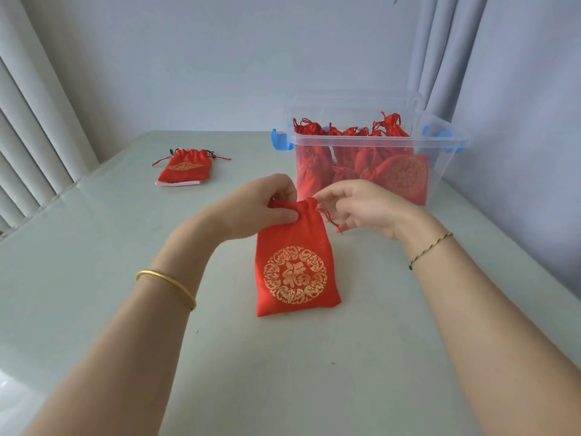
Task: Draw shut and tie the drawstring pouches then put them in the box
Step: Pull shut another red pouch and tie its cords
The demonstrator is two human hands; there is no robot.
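Note:
A red drawstring pouch (295, 265) with a round gold emblem lies on the pale table (94, 262), its gathered neck pointing away from me. My left hand (261, 206) grips the left side of the neck. My right hand (355, 206) pinches the red cord at the neck's right side, and a loose end of cord hangs below its fingers. Behind them stands a clear plastic box (440, 146) with blue latches, holding several tied red pouches. Another red pouch (185, 168) lies far left on the table, on top of something pale.
Vertical blinds (34, 127) run along the left edge of the table. A curtain (446, 48) hangs behind the box, and a wall stands close on the right.

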